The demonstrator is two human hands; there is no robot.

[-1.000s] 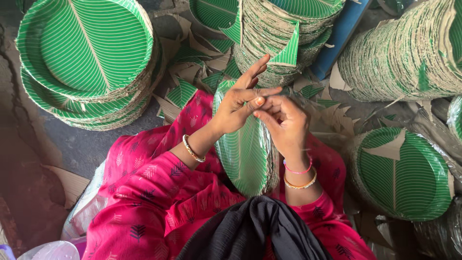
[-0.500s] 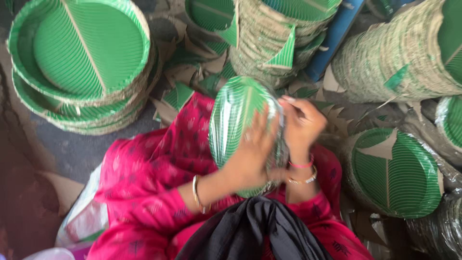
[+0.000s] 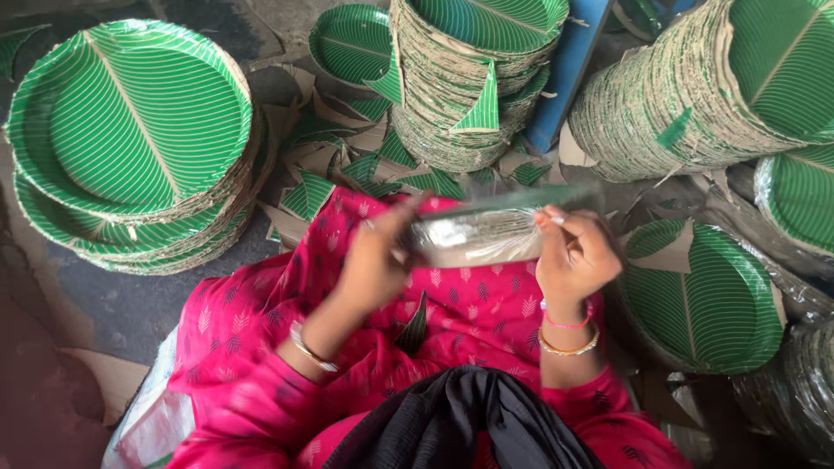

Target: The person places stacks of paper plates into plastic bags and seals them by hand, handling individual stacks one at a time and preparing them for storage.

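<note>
I'm looking straight down over the person's lap, and both hands are up on a wrapped bundle of green leaf-patterned paper plates in clear shiny film (image 3: 486, 233), held edge-on and level across the middle of the view. The left hand (image 3: 375, 260) is curled around the bundle's nine o'clock end, fingers closed on it, and the right hand (image 3: 575, 254) clamps the three o'clock end with fingers folded over the top edge. I judge that two-ended grip keeps the stack from sliding apart inside the slippery film. The bundle hangs above the pink patterned fabric over the knees (image 3: 469, 321), not resting on it, as far as I can tell.

At ten o'clock sits a tall stack of round green leaf-print plates (image 3: 130, 130), face up on the floor. At twelve o'clock, a second leaning stack (image 3: 473, 78), with a blue tube (image 3: 569, 69) propped just beside it. At two o'clock another pile lies tipped on its side (image 3: 686, 95). Green and brown trimmed scraps (image 3: 365, 165) litter the floor between them. At three o'clock, a film-wrapped plate pack (image 3: 704, 295) lies close to the right hand.
</note>
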